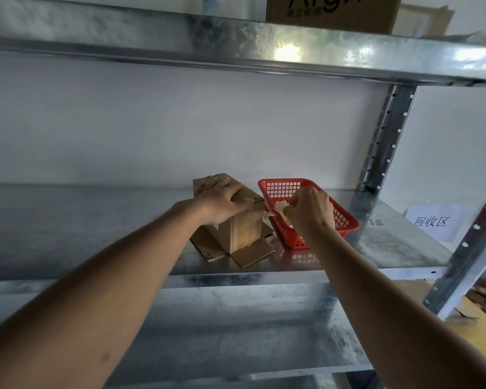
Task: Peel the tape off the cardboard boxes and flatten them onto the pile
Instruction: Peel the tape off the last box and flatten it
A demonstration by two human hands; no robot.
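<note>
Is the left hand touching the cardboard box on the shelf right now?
Touching. The head view shows the left hand pressed flat on top of the cardboard box, thumb at its near top edge.

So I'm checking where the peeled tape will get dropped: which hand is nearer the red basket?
Right. The right hand hangs over the red basket, pinching crumpled tape; the left hand rests on the cardboard box beside it.
</note>
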